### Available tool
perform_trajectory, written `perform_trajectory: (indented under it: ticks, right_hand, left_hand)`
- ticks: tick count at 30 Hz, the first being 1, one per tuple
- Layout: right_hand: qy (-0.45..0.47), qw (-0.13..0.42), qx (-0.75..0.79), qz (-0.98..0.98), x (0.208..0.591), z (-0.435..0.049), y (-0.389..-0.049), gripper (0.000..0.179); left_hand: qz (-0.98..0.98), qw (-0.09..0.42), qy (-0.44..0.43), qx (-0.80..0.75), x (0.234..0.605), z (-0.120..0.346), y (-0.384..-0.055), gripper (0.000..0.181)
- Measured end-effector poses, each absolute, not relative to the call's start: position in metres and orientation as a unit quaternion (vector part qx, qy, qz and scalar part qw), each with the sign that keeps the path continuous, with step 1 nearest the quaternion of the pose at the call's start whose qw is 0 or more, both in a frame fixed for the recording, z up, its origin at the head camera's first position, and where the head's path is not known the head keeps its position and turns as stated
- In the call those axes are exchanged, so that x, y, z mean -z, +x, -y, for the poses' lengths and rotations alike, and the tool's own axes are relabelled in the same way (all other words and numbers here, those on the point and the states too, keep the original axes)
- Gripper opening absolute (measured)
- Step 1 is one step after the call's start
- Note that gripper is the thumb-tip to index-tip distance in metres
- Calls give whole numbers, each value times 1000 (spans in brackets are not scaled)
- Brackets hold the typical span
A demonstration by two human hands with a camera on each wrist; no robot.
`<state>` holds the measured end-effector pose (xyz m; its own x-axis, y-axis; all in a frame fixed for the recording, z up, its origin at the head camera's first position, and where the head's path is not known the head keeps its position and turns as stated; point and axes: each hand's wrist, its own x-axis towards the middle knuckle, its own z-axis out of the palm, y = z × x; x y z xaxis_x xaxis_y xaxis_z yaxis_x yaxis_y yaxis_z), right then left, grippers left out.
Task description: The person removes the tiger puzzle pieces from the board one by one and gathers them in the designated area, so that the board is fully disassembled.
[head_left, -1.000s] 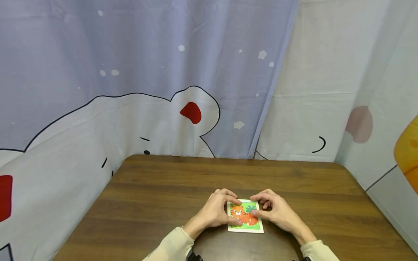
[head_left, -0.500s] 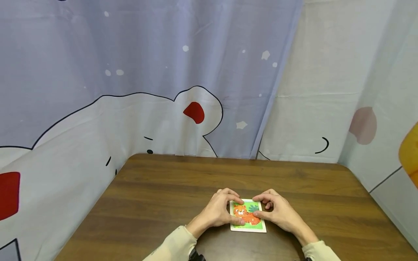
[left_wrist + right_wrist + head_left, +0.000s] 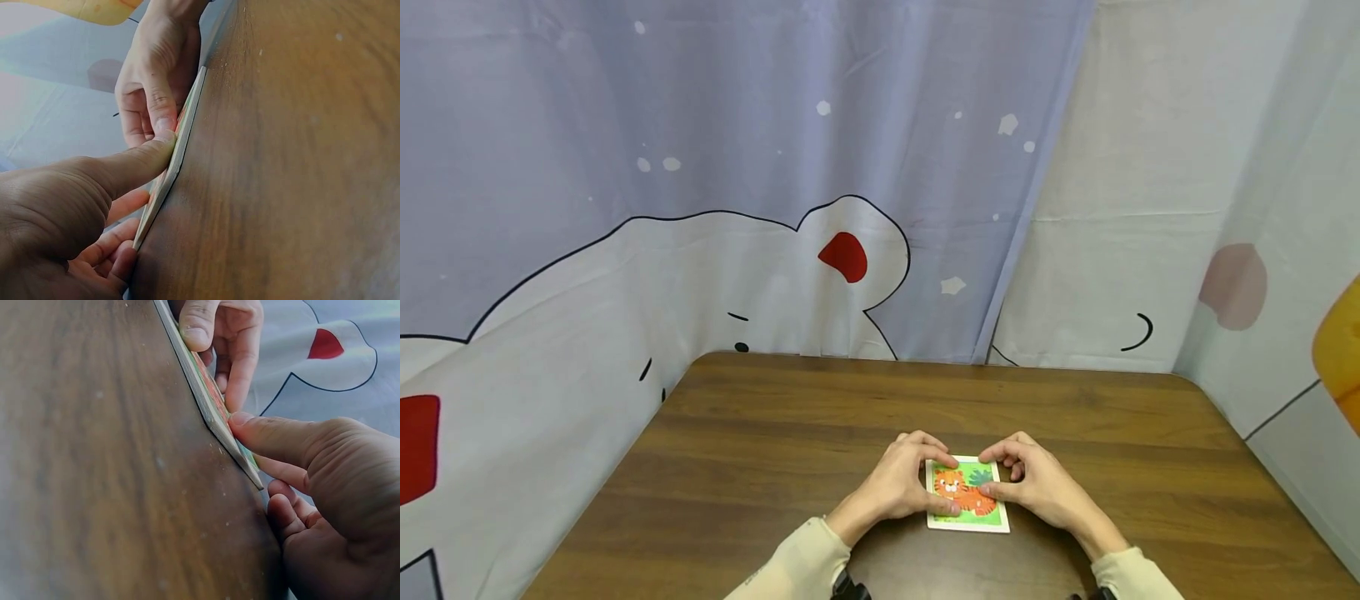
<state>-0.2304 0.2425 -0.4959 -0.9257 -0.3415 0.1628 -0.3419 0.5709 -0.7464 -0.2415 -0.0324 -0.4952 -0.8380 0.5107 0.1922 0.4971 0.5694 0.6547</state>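
Both hands (image 3: 893, 483) (image 3: 1039, 486) on the tiger board (image 3: 967, 500), as before

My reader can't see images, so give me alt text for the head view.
A person's left grip and right grip hold a tiger picture, white-bordered with a green background, on a wood-grain table. Printed fabric hangs behind.

ur table (image 3: 775, 467) looks like wood grain, smooth w/ a slight sheen. tiger board (image 3: 967, 498) you've got = smooth printed face, cardboard or wood, can't tell which. curtain (image 3: 737, 125) & ur sleeves (image 3: 808, 560): matt cloth, curtain's a bit creased.
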Motion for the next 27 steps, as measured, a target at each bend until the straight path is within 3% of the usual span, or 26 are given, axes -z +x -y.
perform_trajectory:
  ticks: [27]
  right_hand:
    - [218, -19, -482, 849, 495, -244, -230, 33]
  left_hand:
    - [-886, 17, 274, -374, 494, 32, -241, 58]
